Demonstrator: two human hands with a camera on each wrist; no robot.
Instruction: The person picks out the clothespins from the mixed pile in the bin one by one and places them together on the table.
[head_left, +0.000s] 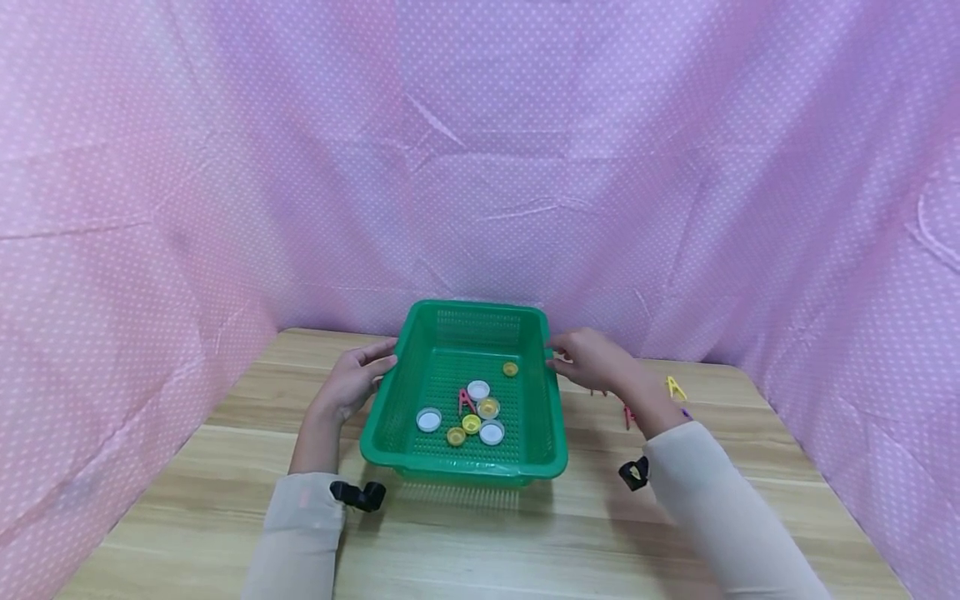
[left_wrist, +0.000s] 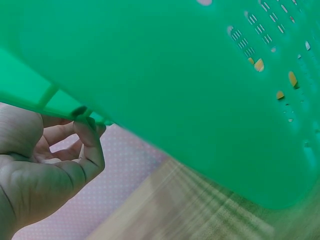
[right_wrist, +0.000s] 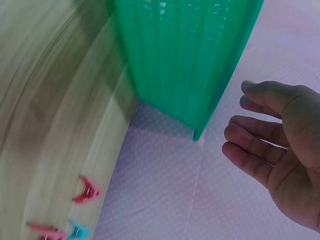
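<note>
A green plastic basket [head_left: 465,461] is tilted over the table, its front end raised and casting a shadow below. Inside lie several round caps, among them a white one [head_left: 429,420] and a yellow one [head_left: 471,424], plus a pink clothespin [head_left: 463,401]. At the basket's left side, my left hand [head_left: 351,382] pinches the rim between thumb and fingers, as the left wrist view shows. My right hand [head_left: 596,360] is beside the right rim; in the right wrist view its fingers [right_wrist: 255,145] are loosely bent and apart from the basket wall [right_wrist: 175,60].
On the wooden table [head_left: 225,467], small clothespins lie right of the basket: a yellow one [head_left: 676,388], a pink one [right_wrist: 87,190] and a blue one [right_wrist: 78,230] among them. A pink dotted cloth [head_left: 480,208] hangs around the table's back and sides.
</note>
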